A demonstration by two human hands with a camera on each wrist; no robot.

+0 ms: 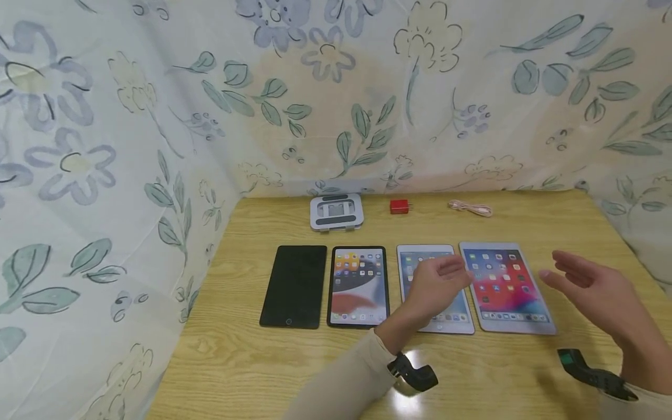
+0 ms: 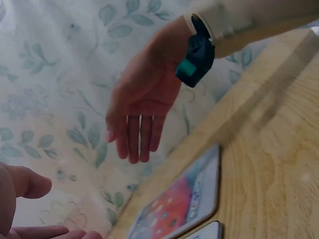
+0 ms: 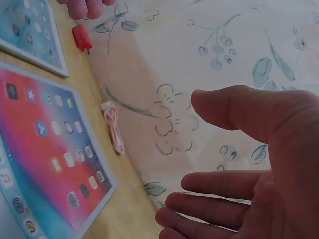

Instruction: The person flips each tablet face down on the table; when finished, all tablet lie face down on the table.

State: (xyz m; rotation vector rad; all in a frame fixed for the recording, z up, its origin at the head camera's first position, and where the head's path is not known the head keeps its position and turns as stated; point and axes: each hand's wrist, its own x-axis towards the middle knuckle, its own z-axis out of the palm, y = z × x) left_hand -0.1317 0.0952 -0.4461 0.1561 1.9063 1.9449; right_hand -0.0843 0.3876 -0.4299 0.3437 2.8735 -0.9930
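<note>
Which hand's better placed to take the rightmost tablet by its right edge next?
Probably the right hand: empty and just outside that edge of the rightmost tablet. The left hand, also empty, is at the opposite side, over the neighbouring white tablet.

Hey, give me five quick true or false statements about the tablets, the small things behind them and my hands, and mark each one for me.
1. Seen from the head camera, the red plug adapter lies between the folded stand and the pink cable. True.
2. The right-end tablet has a dark screen. False: it shows app icons on a colorful background; the left-end tablet is the dark one.
3. The left hand grips the red plug adapter. False: it holds nothing.
4. The right hand holds nothing. True.
5. The pink cable is stretched out straight across the table. False: it is gathered in a small bundle.
</note>
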